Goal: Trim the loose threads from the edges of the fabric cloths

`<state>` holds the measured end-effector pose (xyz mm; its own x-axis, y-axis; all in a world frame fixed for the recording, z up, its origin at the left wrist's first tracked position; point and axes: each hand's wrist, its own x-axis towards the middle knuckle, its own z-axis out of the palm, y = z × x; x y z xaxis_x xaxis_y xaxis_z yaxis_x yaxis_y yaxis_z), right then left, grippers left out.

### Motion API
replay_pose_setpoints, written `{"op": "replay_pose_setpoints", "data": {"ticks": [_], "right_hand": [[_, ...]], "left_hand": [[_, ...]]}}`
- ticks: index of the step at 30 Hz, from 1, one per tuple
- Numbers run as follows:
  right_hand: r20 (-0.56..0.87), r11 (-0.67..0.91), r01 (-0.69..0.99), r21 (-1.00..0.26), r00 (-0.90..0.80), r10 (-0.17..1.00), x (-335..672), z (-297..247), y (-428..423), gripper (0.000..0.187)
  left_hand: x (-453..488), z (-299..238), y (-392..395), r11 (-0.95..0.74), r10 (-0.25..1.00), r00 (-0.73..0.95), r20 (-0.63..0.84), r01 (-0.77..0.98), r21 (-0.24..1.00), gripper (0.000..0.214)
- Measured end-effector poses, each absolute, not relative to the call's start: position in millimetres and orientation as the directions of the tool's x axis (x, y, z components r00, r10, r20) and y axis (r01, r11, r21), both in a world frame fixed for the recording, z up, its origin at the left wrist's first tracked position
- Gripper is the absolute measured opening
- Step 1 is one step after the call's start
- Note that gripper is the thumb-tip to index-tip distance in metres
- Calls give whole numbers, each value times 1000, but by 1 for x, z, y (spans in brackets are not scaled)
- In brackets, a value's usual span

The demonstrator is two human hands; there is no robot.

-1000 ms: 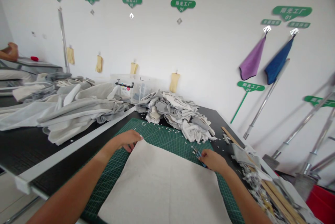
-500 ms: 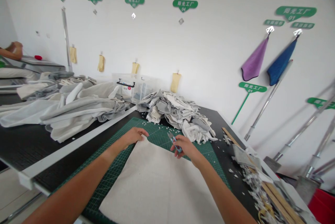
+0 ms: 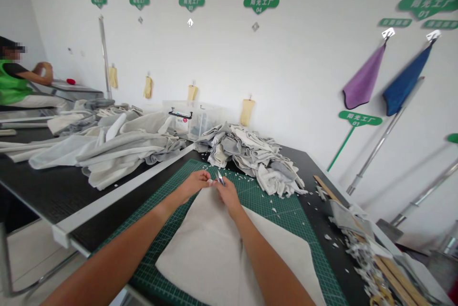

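A pale off-white cloth (image 3: 203, 244) lies spread over the green cutting mat (image 3: 150, 229), its far corner lifted slightly. My left hand (image 3: 196, 183) is closed, pinching that corner between thumb and fingers. Close beside it, my right hand (image 3: 226, 191) grips small thread snips (image 3: 220, 178), with the blades pointing up and away. The fingertips of both hands meet near the cloth corner. Part of the snips is hidden inside my right hand.
Crumpled grey and white cloths (image 3: 246, 148) are heaped behind the mat. A larger cloth pile (image 3: 118, 148) lies left, past a white strip (image 3: 121, 191). Scraps (image 3: 358, 248) and wooden strips (image 3: 397, 277) line the right edge. A person in a green vest (image 3: 14, 84) sits far left.
My right hand has moved left with the snips to meet my left hand at the cloth corner. The view has turned left, bringing more of the seated person into sight.
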<state>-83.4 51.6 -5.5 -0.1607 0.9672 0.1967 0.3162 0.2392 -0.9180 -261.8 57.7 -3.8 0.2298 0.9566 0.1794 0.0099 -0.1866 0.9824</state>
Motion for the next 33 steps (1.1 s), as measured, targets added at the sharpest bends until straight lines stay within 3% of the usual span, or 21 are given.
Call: {"op": "replay_pose_setpoints", "data": {"ticks": [5, 11, 22, 28, 33], "right_hand": [[290, 337, 361, -870, -180, 940, -78, -17, 48, 33], [290, 322, 382, -866, -141, 947, -74, -21, 49, 35], [306, 303, 367, -879, -52, 951, -80, -10, 36, 39], [445, 369, 531, -763, 18, 895, -76, -5, 28, 40], [447, 356, 568, -742, 23, 894, -76, -3, 26, 44]], "left_hand": [[-262, -7, 58, -204, 954, 241, 177, 91, 975, 38], [-263, -11, 57, -144, 952, 292, 95, 151, 978, 45], [-257, -1, 54, -295, 938, 250, 240, 214, 931, 47], [-256, 1, 53, -332, 935, 236, 266, 311, 891, 49], [-255, 5, 50, -393, 908, 280, 312, 309, 866, 48]]}}
